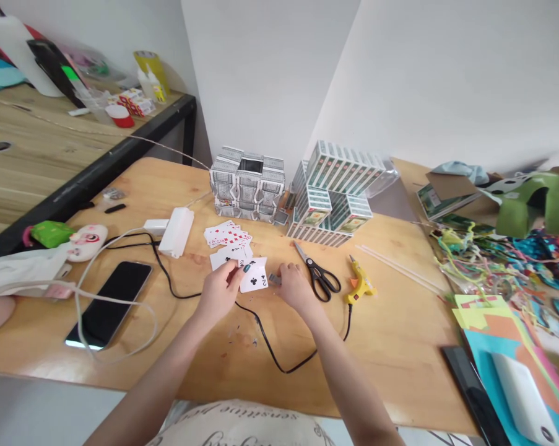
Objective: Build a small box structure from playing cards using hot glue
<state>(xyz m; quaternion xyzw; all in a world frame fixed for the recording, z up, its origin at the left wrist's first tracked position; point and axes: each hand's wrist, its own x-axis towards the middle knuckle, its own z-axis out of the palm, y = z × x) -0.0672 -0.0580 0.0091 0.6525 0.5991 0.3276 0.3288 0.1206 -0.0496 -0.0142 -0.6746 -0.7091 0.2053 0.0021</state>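
Observation:
My left hand [221, 288] pinches a two of clubs playing card [255, 279] between thumb and fingers, just above the table. My right hand [294, 285] is closed to the right of it, with a small grey patterned card piece [274, 279] at its fingertips. Beyond the left hand, white-faced playing cards [226, 235] lie in loose overlapping rows, red suits behind and black suits in front. Black-handled scissors [320, 275] lie open to the right of my right hand. Past them rests a yellow glue gun [360, 282] with a black cord.
A structure of folded grey cards [247, 186] and a stack of green-white card boxes [332, 198] stand at the back. Leftward are a white power strip [177, 232], looping cables and a phone [109, 303]. Rightward lie clear glue sticks [400, 269] and coloured paper [488, 347].

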